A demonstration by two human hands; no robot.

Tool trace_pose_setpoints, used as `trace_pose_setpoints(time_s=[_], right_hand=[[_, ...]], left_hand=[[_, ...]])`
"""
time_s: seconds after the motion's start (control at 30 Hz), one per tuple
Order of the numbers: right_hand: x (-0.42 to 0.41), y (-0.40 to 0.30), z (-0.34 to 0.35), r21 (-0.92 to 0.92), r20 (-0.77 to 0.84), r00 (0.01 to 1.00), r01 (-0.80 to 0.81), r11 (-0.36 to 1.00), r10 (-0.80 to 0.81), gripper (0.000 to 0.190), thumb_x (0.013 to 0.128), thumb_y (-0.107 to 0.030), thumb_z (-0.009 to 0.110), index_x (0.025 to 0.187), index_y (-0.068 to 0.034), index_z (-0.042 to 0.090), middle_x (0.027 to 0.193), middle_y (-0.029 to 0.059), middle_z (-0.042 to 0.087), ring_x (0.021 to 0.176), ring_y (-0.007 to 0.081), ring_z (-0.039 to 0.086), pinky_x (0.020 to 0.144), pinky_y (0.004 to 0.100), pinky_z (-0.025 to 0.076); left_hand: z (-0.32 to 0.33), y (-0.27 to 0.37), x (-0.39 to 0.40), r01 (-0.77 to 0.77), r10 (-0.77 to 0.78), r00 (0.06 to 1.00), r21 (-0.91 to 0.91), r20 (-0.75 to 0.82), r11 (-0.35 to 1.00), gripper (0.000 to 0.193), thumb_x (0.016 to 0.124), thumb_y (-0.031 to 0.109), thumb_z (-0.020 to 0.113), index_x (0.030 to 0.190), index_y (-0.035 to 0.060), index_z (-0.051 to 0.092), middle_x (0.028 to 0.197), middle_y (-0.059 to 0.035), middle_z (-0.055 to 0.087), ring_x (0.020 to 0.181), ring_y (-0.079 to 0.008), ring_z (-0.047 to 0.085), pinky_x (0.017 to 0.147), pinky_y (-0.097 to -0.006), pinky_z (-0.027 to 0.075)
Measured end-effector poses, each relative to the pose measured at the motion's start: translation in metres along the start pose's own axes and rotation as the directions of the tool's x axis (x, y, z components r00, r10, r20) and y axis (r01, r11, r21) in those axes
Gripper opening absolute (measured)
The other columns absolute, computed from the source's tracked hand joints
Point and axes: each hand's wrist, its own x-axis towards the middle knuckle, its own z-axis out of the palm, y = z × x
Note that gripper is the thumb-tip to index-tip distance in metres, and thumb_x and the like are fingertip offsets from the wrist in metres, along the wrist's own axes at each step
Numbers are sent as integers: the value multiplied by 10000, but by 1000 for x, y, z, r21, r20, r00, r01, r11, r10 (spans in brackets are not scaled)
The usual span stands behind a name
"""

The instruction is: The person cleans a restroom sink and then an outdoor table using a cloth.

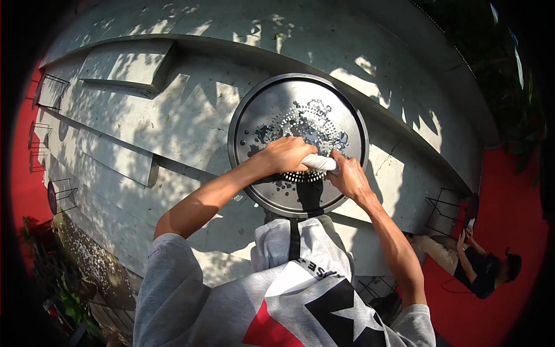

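Note:
Both of my hands grip a twisted white cloth (320,162), one at each end. My left hand (288,154) is closed around its left end, and my right hand (349,173) around its right end. The cloth is stretched between them over a round dark metal table top (273,102) with a raised rim. A pattern of small holes (331,119) runs in rings around the middle of the top. Dark wet patches and drops (264,132) lie on the surface. How the cloth sits inside my fists is hidden.
Concrete steps (195,121) with raised blocks (128,65) surround the table. Thin black metal stands (65,195) are at the left. At the right, a seated person (470,264) holds a small object, near another round-topped metal stand (446,212). Plants (71,299) grow lower left.

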Motion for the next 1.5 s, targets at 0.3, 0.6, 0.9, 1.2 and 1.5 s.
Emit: trace_pose_setpoints(time_s=[0.3, 0.6, 0.9, 1.2, 1.5], right_hand=[[-7, -6, -4, 760, 556, 829, -535, 368, 56, 142, 810, -8, 590, 853, -80, 475, 579, -47, 408, 442, 31, 348, 384, 232, 241], [-15, -3, -13, 817, 355, 925, -378, -436, -136, 199, 881, 12, 529, 1012, -131, 484, 583, -74, 339, 403, 21, 258, 340, 195, 179], [-19, -53, -12, 475, -37, 981, -152, -867, -192, 132, 922, 1, 439, 1024, -82, 431, 554, -66, 317, 391, 22, 257, 328, 201, 197], [-48, -36, -27, 490, -61, 985, -110, -865, -160, 120, 907, -11, 438, 1006, -79, 441, 532, -62, 320, 370, 25, 263, 315, 201, 212], [-47, -39, -29, 414, -50, 958, -238, -878, -283, 117, 882, -5, 434, 984, -61, 432, 520, -45, 324, 353, 34, 274, 304, 210, 210]], left_hand=[[12, -17, 15, -140, 179, 975, 258, -134, 956, 383, 691, 90, 737, 1033, 94, 566, 839, -88, 713, 758, -312, 714, 661, -443, 570], [-22, 3, 74, -333, 530, 698, 437, -482, 835, 237, 690, 77, 664, 912, 112, 590, 675, -31, 661, 607, -237, 684, 495, -366, 524], [-54, 19, 102, -533, 721, 489, 486, -491, 693, 147, 770, 153, 704, 851, 81, 605, 620, -21, 598, 544, -206, 637, 468, -329, 498], [-44, 49, 114, -581, 731, 452, 454, -511, 676, 248, 710, 150, 751, 882, 93, 582, 637, -16, 581, 561, -202, 640, 449, -334, 483], [-32, 40, 93, -506, 626, 464, 392, -627, 768, 343, 612, 115, 772, 907, 67, 603, 651, -35, 600, 588, -216, 654, 497, -336, 498]])
